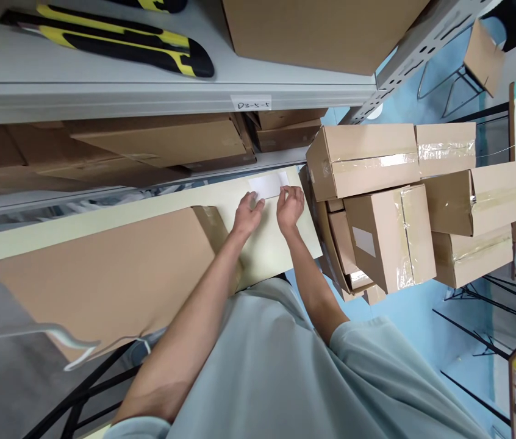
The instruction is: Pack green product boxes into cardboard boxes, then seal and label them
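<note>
A small white slip of paper [267, 185] lies along the far edge of a pale cream tabletop [271, 238]. At its near left corner is my left hand [247, 214], thumb and fingers curled in around the edge. My right hand [290, 207] is closed at the slip's right end, fingertips bent down onto it. The palm sides and the exact grip of the fingertips are partly hidden. A large cardboard box [116, 268] rests on the same tabletop, left of my left forearm.
Taped cardboard boxes [390, 238] are stacked to the right. A grey metal shelf [148, 97] runs across above the table, holding yellow-and-black utility knives [116, 46] and a carton [322, 30]. More cartons [161, 140] fill the level below. A white hook-shaped piece [63, 338] is at lower left.
</note>
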The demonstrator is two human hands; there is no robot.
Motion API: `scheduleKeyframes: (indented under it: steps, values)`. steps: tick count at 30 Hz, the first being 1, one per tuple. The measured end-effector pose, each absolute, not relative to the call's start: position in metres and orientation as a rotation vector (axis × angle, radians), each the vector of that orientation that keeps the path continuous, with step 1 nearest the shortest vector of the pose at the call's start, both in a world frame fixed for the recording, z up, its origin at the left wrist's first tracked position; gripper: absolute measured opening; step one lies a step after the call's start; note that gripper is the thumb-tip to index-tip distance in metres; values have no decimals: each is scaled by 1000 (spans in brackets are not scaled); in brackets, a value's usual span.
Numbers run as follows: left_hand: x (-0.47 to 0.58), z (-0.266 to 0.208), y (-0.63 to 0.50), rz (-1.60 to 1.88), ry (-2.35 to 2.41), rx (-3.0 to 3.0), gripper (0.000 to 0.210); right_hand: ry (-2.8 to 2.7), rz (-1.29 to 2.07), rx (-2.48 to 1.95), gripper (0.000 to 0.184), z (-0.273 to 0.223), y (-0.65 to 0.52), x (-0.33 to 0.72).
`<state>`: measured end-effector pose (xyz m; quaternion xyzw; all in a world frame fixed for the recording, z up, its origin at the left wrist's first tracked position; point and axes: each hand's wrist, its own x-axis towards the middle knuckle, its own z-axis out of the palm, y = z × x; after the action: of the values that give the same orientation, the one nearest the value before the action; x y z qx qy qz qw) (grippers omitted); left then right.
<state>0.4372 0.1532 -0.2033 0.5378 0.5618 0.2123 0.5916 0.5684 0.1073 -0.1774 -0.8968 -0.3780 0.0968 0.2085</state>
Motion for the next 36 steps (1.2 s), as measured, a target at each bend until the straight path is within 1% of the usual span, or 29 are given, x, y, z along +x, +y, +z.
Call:
scheduleKeyframes:
  steps: [4,8,10,13,16,19,22,26,32,36]
  values:
    - [436,-177,165,617,1386,1164,45,-1268,365,-2440,41,-159,100,538]
    - [430,-161,176,716,1503,888,21,-1477,490,-2325,39,-147,88,504]
    - [424,-160,180,716,1542,803,16,-1541,502,-2264,37,-144,85,496]
    - [414,-164,184,713,1570,707,16,-1540,471,-2235,40,-145,91,501]
    - [406,-167,186,713,1588,624,17,-1522,479,-2278,49,-154,111,525]
    - [402,-168,186,706,1604,577,17,-1624,614,-2283,58,-172,136,549]
    - [400,-169,184,696,1605,560,18,-1719,731,-2300,63,-190,150,560]
    - [399,-170,181,693,1596,552,17,-1737,781,-2334,58,-206,152,561]
    - [402,-173,178,698,1603,538,15,-1743,755,-2342,54,-213,151,563]
    - [404,-173,175,705,1608,547,15,-1793,747,-2349,58,-214,153,564]
